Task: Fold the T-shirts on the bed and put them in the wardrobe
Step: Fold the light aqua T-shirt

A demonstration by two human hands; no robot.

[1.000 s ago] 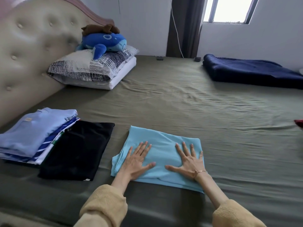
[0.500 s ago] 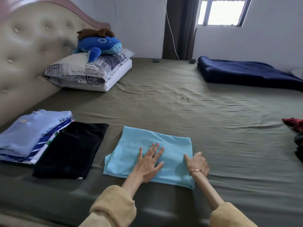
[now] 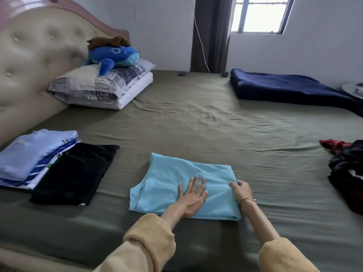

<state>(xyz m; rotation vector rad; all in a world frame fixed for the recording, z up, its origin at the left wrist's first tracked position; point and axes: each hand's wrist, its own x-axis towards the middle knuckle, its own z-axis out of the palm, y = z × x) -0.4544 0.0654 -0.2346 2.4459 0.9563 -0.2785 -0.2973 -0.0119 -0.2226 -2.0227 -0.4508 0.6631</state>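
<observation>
A light blue T-shirt, partly folded, lies on the olive bed sheet near the front edge. My left hand presses flat on its middle with fingers straight. My right hand grips the shirt's right edge with curled fingers. To the left lie a folded black T-shirt and a stack of folded pale blue and striped shirts. At the right edge sits a pile of unfolded dark and red clothes.
Pillows with a blue plush toy lean by the padded headboard at the far left. A navy blanket lies at the far right, under a window. No wardrobe is in view.
My right hand slid from flat on the shirt to its right edge and curled round it. My left hand shifted right to the shirt's middle. The camera turned right, revealing the clothes pile.
</observation>
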